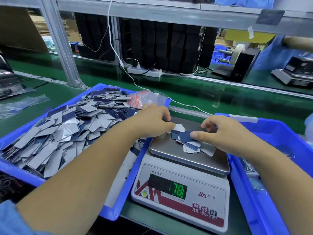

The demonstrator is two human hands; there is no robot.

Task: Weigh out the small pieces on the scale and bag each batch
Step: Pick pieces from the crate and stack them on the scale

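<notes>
On the scale pan (169,150), btwn both hands: small pile of pieces (189,143). Left hand (152,121) pinches a white piece (178,127); right hand (220,133) fingers curled, thumb on a blue piece (185,136); bags (149,99) just beyond left hand

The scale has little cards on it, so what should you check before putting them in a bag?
1. Batch of cards on the scale pan: ok.
2. Scale display lit with green digits: ok; exact reading: cannot tell.
3. Hands off the pan: not ok; left hand and right hand are holding cards there.
4. Empty zip bags close by: ok.
5. Right blue bin ready for bagged batches: cannot tell.
</notes>
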